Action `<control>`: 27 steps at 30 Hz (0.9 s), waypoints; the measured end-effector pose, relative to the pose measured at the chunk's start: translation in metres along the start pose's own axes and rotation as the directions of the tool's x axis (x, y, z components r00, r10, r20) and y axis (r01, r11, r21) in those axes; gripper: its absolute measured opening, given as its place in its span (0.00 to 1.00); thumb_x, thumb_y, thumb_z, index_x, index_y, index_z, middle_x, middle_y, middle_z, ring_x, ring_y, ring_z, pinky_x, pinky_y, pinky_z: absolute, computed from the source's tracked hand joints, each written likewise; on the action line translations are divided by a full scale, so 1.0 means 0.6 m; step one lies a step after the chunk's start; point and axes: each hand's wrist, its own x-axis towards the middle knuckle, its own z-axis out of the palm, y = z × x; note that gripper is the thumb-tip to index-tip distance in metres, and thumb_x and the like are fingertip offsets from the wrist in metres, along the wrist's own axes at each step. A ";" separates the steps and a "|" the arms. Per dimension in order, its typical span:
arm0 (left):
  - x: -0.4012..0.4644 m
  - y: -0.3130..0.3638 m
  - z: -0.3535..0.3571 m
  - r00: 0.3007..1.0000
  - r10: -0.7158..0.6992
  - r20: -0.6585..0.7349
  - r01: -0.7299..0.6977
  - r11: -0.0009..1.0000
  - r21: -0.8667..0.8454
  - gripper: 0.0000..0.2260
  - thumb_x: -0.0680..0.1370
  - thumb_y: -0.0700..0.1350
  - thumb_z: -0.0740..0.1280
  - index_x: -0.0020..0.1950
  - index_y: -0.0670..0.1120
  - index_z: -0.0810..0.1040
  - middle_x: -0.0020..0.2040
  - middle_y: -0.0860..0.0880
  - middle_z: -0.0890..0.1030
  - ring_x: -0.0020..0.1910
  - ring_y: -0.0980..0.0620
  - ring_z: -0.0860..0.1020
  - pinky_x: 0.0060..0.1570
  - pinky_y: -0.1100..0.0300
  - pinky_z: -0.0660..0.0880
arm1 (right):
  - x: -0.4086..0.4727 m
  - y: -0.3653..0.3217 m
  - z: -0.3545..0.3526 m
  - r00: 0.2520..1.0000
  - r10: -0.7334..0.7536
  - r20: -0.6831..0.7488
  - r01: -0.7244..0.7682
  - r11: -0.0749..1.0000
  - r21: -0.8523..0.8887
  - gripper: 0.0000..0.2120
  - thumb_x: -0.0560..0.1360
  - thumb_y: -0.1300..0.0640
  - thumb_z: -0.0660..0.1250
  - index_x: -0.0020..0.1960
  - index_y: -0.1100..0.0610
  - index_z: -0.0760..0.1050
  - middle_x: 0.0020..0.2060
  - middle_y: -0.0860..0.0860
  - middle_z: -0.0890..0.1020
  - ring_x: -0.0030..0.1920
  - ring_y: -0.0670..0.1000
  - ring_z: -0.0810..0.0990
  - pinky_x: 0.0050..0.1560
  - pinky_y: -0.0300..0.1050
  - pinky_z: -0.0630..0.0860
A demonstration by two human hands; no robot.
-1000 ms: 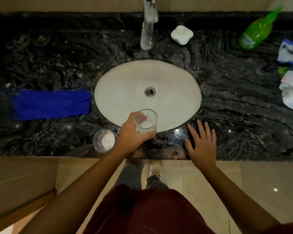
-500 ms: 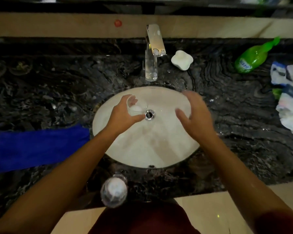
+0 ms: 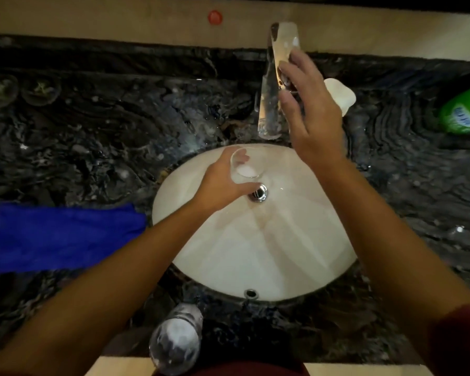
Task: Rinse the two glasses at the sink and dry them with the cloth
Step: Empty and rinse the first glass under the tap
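Rinse step about to begin: left hand (image 3: 220, 183) gripping clear round drinking glass (image 3: 247, 166) over white oval sink (image 3: 269, 256) under chrome tap (image 3: 276, 85), right hand (image 3: 314, 115) open-fingered on tap lever, water next; second clear glass (image 3: 175, 339) near edge of worktop (image 3: 92, 137), blue cloth (image 3: 57, 237) left.

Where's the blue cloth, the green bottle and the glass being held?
Blue cloth (image 3: 63, 236), head view, middle of fabric.
Green plastic bottle (image 3: 463, 112), head view, its body.
Clear drinking glass (image 3: 246, 166), head view, its inside.
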 end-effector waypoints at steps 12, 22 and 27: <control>0.031 0.006 0.039 0.999 -0.034 -0.039 0.035 0.999 0.013 0.35 0.66 0.48 0.84 0.69 0.51 0.73 0.62 0.56 0.82 0.61 0.58 0.80 0.54 0.77 0.69 | 0.045 0.047 -0.009 0.981 -0.191 -0.025 0.193 0.976 0.103 0.17 0.84 0.53 0.67 0.69 0.60 0.78 0.71 0.55 0.77 0.65 0.42 0.77 0.60 0.46 0.81; 0.051 0.010 0.054 0.995 -0.089 -0.042 0.089 0.996 -0.004 0.36 0.67 0.47 0.84 0.72 0.52 0.72 0.63 0.54 0.81 0.62 0.54 0.79 0.48 0.79 0.71 | 0.085 0.013 -0.029 0.991 -0.097 -0.095 0.120 0.951 0.285 0.11 0.81 0.56 0.70 0.59 0.62 0.83 0.58 0.54 0.85 0.56 0.48 0.84 0.55 0.47 0.82; 0.051 0.005 0.052 0.996 -0.075 -0.042 0.074 0.997 -0.039 0.37 0.67 0.46 0.84 0.73 0.52 0.72 0.64 0.55 0.79 0.63 0.57 0.77 0.51 0.81 0.68 | 0.024 -0.001 -0.022 0.952 0.206 -0.224 -0.114 0.923 0.367 0.10 0.82 0.58 0.67 0.60 0.62 0.76 0.51 0.55 0.81 0.46 0.43 0.79 0.44 0.41 0.77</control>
